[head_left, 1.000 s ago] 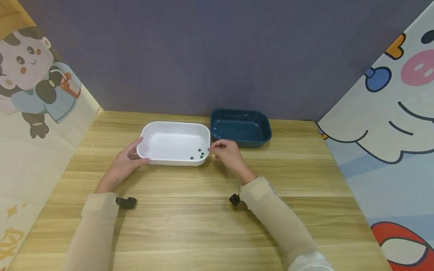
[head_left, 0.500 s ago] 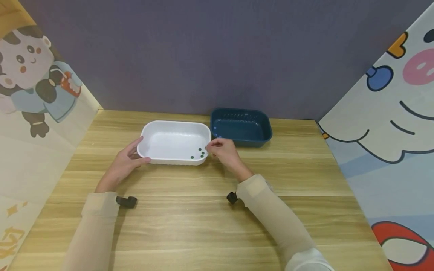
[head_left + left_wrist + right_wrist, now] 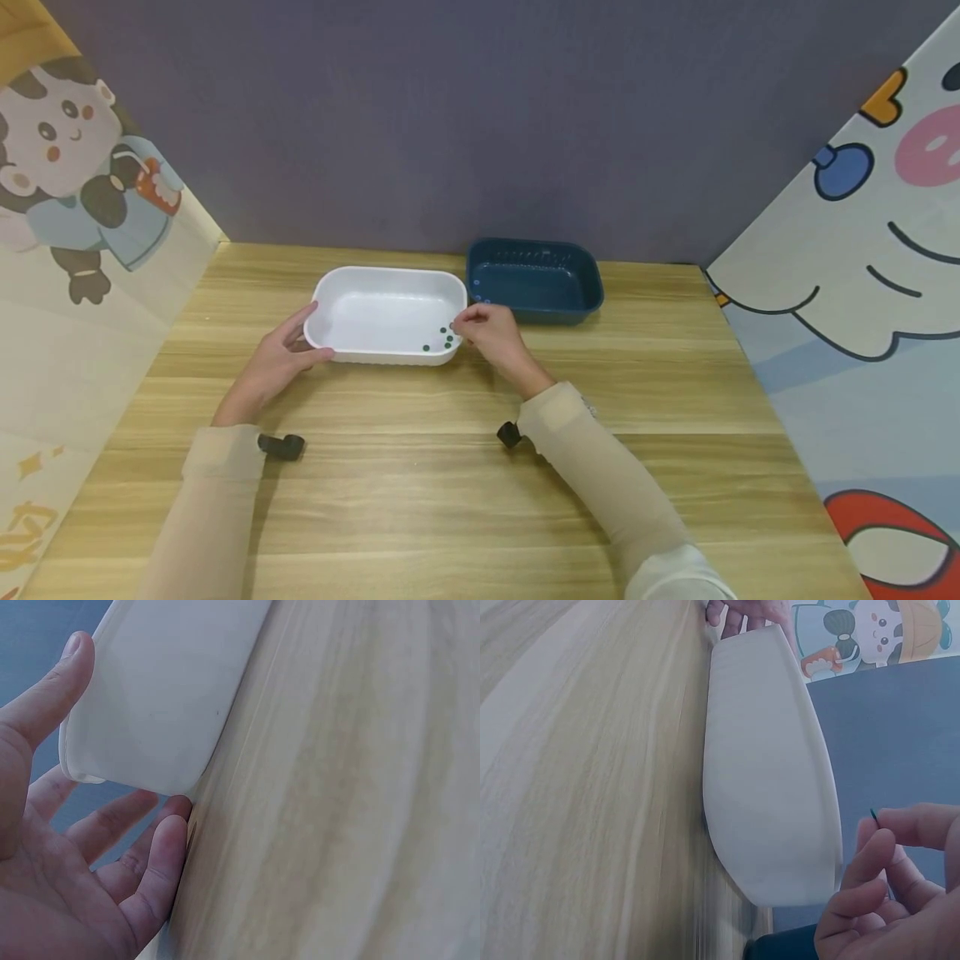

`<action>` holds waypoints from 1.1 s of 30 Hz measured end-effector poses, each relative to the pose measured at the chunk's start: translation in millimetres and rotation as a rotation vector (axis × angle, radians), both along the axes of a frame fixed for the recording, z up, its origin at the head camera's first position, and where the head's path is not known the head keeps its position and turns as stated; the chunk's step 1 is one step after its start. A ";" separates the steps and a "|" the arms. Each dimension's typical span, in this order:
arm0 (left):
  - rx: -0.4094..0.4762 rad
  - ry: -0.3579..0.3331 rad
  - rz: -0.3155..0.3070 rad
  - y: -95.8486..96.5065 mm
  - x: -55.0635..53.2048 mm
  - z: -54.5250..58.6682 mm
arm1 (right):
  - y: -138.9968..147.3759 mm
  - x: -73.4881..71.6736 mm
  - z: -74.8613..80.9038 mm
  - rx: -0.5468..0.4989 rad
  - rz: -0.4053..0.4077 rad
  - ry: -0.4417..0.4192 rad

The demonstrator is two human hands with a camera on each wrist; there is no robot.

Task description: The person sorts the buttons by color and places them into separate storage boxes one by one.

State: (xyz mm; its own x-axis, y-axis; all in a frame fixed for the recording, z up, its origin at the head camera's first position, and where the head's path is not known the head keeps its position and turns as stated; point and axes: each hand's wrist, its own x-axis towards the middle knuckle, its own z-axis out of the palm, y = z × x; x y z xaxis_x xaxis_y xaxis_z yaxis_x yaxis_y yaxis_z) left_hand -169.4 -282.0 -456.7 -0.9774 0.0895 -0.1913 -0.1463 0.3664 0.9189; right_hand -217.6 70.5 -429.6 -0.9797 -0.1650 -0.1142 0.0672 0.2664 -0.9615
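A white plastic basin [image 3: 375, 317] stands on the table, several small dark green discs [image 3: 426, 347] lying in its near right corner. My left hand [image 3: 276, 360] holds its left end, thumb at the near rim and fingers around the end wall; the left wrist view shows the thumb [image 3: 75, 671] along the basin's side. Over the right rim, the thumb and forefinger of my right hand [image 3: 491, 333] pinch one thin green disc [image 3: 874, 815], seen edge-on in the right wrist view. Small blue rings [image 3: 476, 282] lie in the left part of a dark teal basin [image 3: 588, 292].
The teal basin stands right against the white one's right side, close to the grey back panel [image 3: 450, 125]. Panels with cartoon prints border the wooden table [image 3: 420, 500] at left and right.
My right hand has moved a little left, from beside the white basin's right rim to over it, with the green disc still pinched. The left hand has stayed in place.
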 end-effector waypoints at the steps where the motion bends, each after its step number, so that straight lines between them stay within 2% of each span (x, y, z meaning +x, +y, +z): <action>1: 0.005 -0.002 -0.001 -0.2 -0.5 -0.2 | -0.5 -0.4 -0.2 -0.002 -0.001 0.000; 11: 0.000 -0.021 -0.001 -1.5 -2.9 -2.0 | -5.5 -1.2 -0.4 0.011 0.000 0.030; 33: 0.003 -0.013 0.010 0.4 -0.2 1.1 | -4.5 -1.9 -3.5 0.013 -0.020 0.009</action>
State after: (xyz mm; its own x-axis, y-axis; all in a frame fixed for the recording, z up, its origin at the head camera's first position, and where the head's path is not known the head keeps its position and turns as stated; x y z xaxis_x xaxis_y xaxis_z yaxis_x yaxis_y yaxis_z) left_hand -169.5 -281.5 -455.6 -0.9757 0.0800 -0.2041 -0.1624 0.3617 0.9180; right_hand -219.5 66.0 -433.1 -0.9838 -0.1440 -0.1071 0.0636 0.2780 -0.9585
